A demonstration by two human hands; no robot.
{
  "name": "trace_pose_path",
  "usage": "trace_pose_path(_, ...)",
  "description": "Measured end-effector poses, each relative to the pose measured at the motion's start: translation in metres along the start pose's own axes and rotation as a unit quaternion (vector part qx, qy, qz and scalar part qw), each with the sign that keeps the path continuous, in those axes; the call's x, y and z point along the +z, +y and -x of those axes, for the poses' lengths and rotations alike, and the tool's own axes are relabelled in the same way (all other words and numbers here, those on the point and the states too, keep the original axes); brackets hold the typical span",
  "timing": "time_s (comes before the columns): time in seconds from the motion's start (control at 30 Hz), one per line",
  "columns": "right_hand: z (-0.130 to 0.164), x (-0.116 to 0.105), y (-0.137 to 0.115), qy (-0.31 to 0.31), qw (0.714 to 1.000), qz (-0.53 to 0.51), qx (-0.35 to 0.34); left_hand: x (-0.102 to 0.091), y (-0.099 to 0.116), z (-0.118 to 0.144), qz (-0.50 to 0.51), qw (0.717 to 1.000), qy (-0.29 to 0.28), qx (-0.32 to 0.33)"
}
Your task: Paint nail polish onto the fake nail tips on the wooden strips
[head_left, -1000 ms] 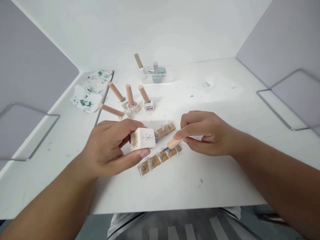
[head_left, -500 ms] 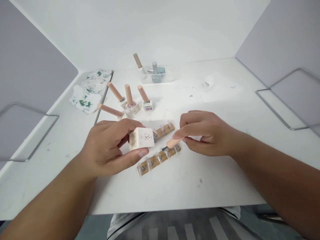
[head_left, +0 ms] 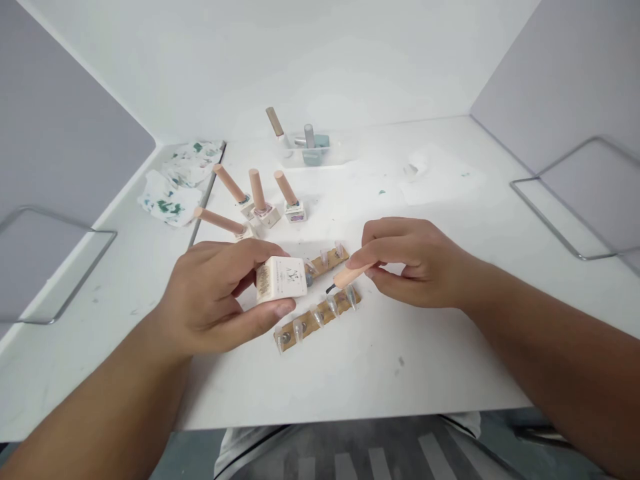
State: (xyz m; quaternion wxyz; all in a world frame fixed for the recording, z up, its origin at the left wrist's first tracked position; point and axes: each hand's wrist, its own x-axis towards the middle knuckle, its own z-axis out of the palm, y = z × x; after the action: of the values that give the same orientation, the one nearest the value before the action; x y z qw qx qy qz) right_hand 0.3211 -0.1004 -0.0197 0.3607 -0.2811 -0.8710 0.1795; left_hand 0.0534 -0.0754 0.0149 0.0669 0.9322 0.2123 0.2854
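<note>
Since the earlier frame my right hand (head_left: 413,263) has risen slightly, and the brush (head_left: 347,275) pinched in its fingertips has lifted with it, so its dark bristles now show just above the front strip (head_left: 309,325), apart from the nail tips (head_left: 333,306) as far as I can tell. My left hand (head_left: 220,293) has hardly shifted: thumb and fingers are closed round the white bottle (head_left: 287,277), held tilted above the table (head_left: 350,380) just left of the brush.

As I judge it, I'm partway through. On the front strip the tips toward my right look greyer, as if they carry some coat, while those at the left end look clear; the tint is too faint to be sure. On the rear strip (head_left: 317,267) the tips I can see look pale, perhaps uncoated, and my bottle hides part of it. Four capped bottles (head_left: 296,211) stand farther back.
</note>
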Motion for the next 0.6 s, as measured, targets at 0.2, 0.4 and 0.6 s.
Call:
trace_pose_path(0.2, -0.0004, 0.0007, -0.0031, -0.014, 1.000, 0.008, -0.020, 0.0008, 0.0019, 0.0013, 0.005, 1.000, 0.006, -0.016)
trace_pose_path(0.4, 0.0007, -0.0017, -0.0026, 0.002, 1.000, -0.015, -0.010, 0.0012, 0.0000, 0.0023, 0.012, 1.000, 0.007, -0.015)
trace_pose_path(0.6, -0.0010, -0.0021, -0.0096, -0.023, 0.999, 0.017, -0.020, 0.0012, -0.0002, 0.0025, 0.013, 1.000, 0.009, -0.015)
